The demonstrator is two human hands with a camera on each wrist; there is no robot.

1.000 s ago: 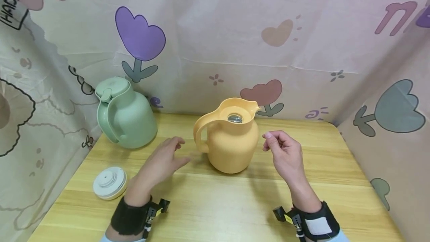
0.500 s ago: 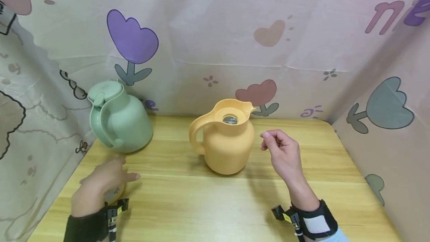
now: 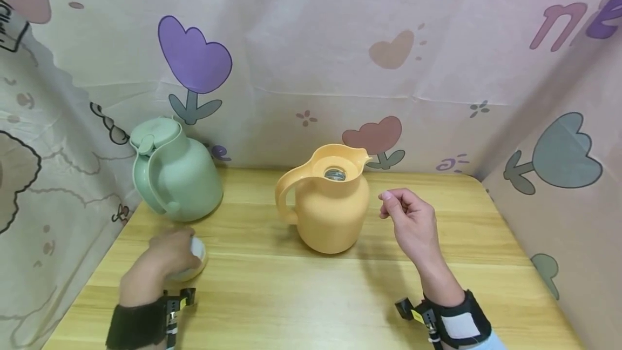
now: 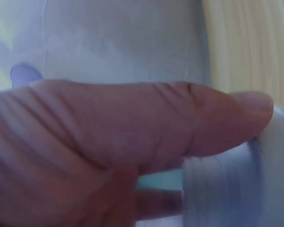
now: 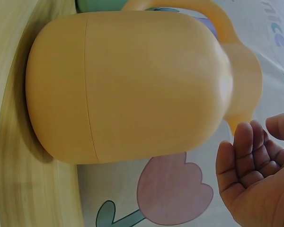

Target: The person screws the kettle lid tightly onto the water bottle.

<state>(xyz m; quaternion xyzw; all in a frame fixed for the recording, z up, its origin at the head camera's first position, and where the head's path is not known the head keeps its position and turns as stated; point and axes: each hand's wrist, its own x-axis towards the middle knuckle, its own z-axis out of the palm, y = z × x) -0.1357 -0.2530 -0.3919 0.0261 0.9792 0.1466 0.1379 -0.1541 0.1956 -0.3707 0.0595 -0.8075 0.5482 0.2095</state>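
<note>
My left hand [image 3: 164, 254] grips a round white lid with a pale yellow edge [image 3: 198, 248] at the left of the table. In the left wrist view the thumb lies along the white lid [image 4: 222, 189], and a finger shows beneath; the hand hides much of the lid in the head view. A yellow thermos jug [image 3: 332, 217] stands upright mid-table, its top uncovered and its spout to the right. Just right of it my right hand [image 3: 410, 217] hovers, fingers loosely curled around nothing. The right wrist view has these fingers [image 5: 244, 142] near the jug's spout.
A green thermos jug [image 3: 187, 182] with its lid on stands at the back left, beyond my left hand. The wooden table [image 3: 311, 296] meets a printed cloth backdrop [image 3: 291, 42] behind and at both sides.
My left hand has moved from beside the yellow jug's handle leftward to the lid and taken hold of it. The lid is now tilted and slightly farther right. The right hand stays put.
</note>
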